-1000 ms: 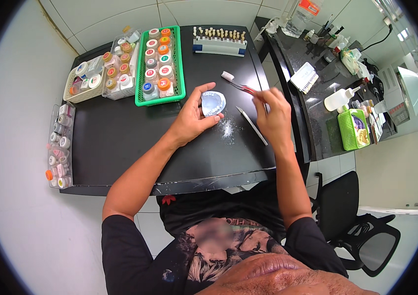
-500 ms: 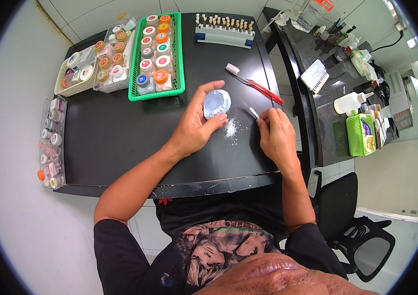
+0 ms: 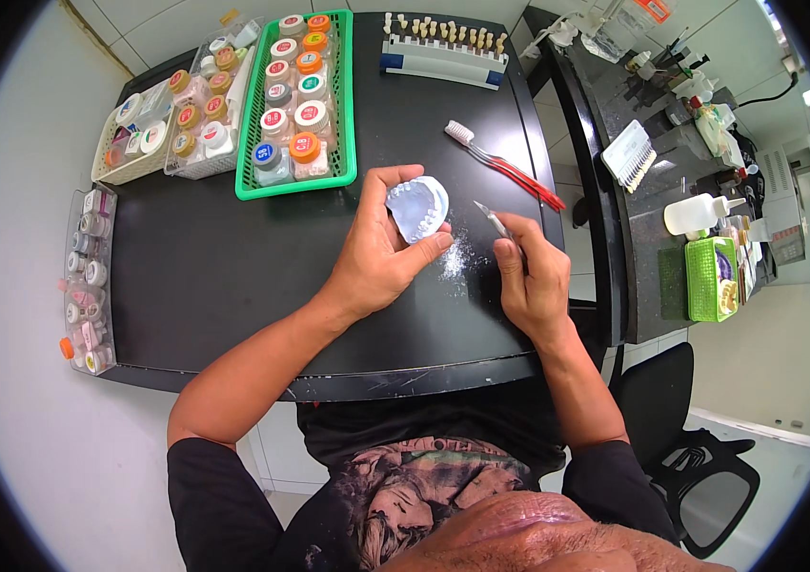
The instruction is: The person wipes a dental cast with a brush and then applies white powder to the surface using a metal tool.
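Note:
Held in my left hand point(image 3: 376, 250) is a pale blue-white dental cast point(image 3: 418, 212), an arch with a row of teeth along its edge. The thumb presses its near side and the index finger curls over the far side. My right hand point(image 3: 534, 276) pinches a slim craft knife point(image 3: 495, 220) like a pen. Its blade points up and left toward the cast, a short gap away. White shavings point(image 3: 455, 262) lie scattered on the black table point(image 3: 233, 276) between the two hands.
Past my right hand lies a red toothbrush point(image 3: 510, 172). A tooth shade guide point(image 3: 443, 59) stands at the back. To the left sit a green basket point(image 3: 352, 143) of jars and a clear jar tray point(image 3: 111, 286). A side counter point(image 3: 648, 286) holds a squeeze bottle point(image 3: 694, 215).
The cast has turned in my left hand, so its teeth now face right. My right hand has tilted, showing more of the knife. The whole view has shifted slightly.

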The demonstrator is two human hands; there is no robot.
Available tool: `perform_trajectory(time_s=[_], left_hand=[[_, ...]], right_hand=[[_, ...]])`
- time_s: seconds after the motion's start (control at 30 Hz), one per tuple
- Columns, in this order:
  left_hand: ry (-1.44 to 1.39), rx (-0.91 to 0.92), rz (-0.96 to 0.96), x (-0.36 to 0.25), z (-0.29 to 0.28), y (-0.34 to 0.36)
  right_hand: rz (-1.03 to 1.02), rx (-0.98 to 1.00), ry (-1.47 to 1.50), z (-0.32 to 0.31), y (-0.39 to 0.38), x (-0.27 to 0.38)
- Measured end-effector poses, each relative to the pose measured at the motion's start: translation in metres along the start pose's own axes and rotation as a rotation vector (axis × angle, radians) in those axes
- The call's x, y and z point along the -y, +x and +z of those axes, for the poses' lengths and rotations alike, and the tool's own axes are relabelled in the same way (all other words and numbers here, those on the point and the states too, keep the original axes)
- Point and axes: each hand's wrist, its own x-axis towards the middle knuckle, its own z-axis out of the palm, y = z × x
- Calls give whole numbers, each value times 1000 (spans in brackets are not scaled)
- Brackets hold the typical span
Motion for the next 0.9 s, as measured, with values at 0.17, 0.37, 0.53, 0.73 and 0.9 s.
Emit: perform_trajectory(time_s=[0.17,0.37,0.53,0.73,0.9], left_hand=[[49,-24,37,2,1,1],[51,26,-26,-6,3,0],[9,7,-20,-2,1,0],[-41,-15,-45,-4,2,0],[-38,-3,-53,-6,3,0]], right_hand=[[8,20,6,3,0,0],[21,39,-7,4,-2,-2],[-26,36,-35,9,-1,-3],[-49,66,-72,9,-1,-1],[-67,76,-89,10,-1,-1]])
